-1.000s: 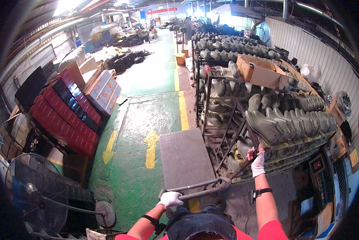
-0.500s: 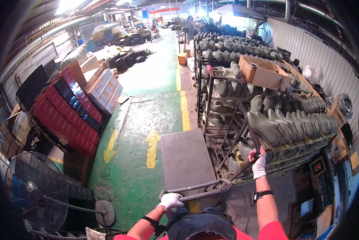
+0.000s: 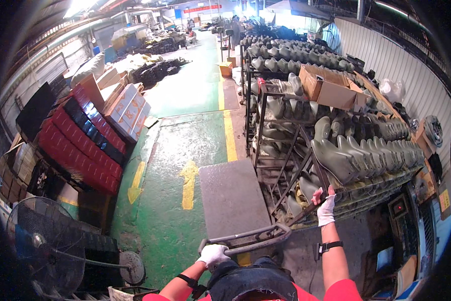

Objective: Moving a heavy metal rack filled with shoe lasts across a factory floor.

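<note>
My left hand (image 3: 214, 254), in a white glove, is closed round the left end of the tubular handle (image 3: 250, 240) of a flatbed trolley. The trolley's grey deck (image 3: 235, 198) lies flat beyond the handle. Out to the right, my right hand (image 3: 326, 205) wears a white glove with bare fingertips. Its fingers grip the dark metal frame (image 3: 319, 168) of a rack at its near corner. On that rack stand rows of grey-green foot-shaped forms (image 3: 338, 160), like shoe lasts, on several levels.
An open cardboard box (image 3: 331, 88) sits on top of the racks. To the left are stacked red boxes (image 3: 80, 145) and a floor fan (image 3: 44, 246). Yellow arrows (image 3: 187, 185) mark the green floor; an orange box (image 3: 226, 69) stands farther along the aisle.
The view has shifted slightly, so the surroundings sit a little differently in the picture. Both hands keep their hold on the trolley handle and the rack frame.
</note>
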Demonstrator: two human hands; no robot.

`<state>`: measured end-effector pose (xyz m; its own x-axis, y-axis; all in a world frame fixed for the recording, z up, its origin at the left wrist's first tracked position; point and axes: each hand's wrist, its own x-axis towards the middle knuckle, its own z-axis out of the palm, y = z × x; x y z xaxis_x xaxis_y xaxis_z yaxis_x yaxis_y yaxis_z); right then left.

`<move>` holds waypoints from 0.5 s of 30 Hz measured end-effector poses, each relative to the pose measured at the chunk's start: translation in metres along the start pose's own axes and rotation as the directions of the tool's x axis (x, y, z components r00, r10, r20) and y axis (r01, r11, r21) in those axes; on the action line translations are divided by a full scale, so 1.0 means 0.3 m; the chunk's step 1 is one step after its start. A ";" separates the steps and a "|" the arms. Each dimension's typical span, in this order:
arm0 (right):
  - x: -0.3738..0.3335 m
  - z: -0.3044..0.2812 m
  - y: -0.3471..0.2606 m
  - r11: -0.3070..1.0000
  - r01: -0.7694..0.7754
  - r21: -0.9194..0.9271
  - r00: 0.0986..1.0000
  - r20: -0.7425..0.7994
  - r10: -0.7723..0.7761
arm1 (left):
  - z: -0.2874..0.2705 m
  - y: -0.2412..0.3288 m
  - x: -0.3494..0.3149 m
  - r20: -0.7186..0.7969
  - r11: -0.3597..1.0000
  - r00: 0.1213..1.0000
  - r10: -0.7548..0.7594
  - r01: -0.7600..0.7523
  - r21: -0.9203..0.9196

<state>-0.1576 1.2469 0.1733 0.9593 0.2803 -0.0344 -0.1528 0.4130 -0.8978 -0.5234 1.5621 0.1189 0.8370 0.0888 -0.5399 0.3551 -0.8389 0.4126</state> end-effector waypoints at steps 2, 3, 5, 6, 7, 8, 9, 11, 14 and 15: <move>-0.002 0.000 0.002 1.000 0.000 0.010 1.000 -0.012 0.000 | -0.003 -0.002 0.002 -0.004 1.000 1.000 0.001 -0.001 0.002; -0.002 -0.001 0.004 1.000 0.003 0.019 1.000 -0.021 -0.002 | -0.002 -0.004 0.006 -0.001 1.000 1.000 0.002 -0.002 0.002; 0.000 0.000 0.007 1.000 0.007 0.018 1.000 -0.023 -0.007 | -0.003 -0.008 0.013 0.001 1.000 1.000 0.008 -0.008 0.001; 0.000 0.000 0.008 1.000 0.013 0.018 1.000 -0.022 -0.013 | -0.004 -0.010 0.015 0.005 1.000 1.000 0.009 -0.009 0.002; -0.001 -0.002 0.007 1.000 0.014 0.017 1.000 -0.027 -0.013 | -0.007 -0.008 0.019 0.007 1.000 1.000 0.009 -0.009 0.004; -0.003 0.003 0.007 1.000 0.014 0.018 0.999 -0.047 -0.013 | -0.011 -0.008 0.020 0.009 1.000 1.000 0.006 -0.006 0.005; -0.005 0.007 0.007 1.000 0.014 0.019 0.998 -0.066 -0.012 | -0.015 -0.008 0.022 0.012 1.000 1.000 0.007 -0.007 0.007; -0.011 0.014 0.004 1.000 0.014 0.027 0.998 -0.063 -0.012 | -0.022 -0.008 0.025 0.020 1.000 1.000 -0.003 0.003 0.020; -0.012 0.021 0.000 0.999 0.016 0.044 0.999 -0.051 -0.014 | -0.035 -0.004 0.027 0.028 1.000 1.000 0.005 -0.005 0.009; -0.011 0.019 0.001 0.998 0.017 0.053 0.999 -0.043 -0.015 | -0.039 0.001 0.026 0.031 1.000 1.000 0.007 -0.007 0.011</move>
<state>-0.1622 1.2511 0.1756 0.9708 0.2365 -0.0398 -0.1487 0.4632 -0.8737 -0.5119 1.5688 0.1234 0.8264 0.0665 -0.5591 0.3445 -0.8452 0.4087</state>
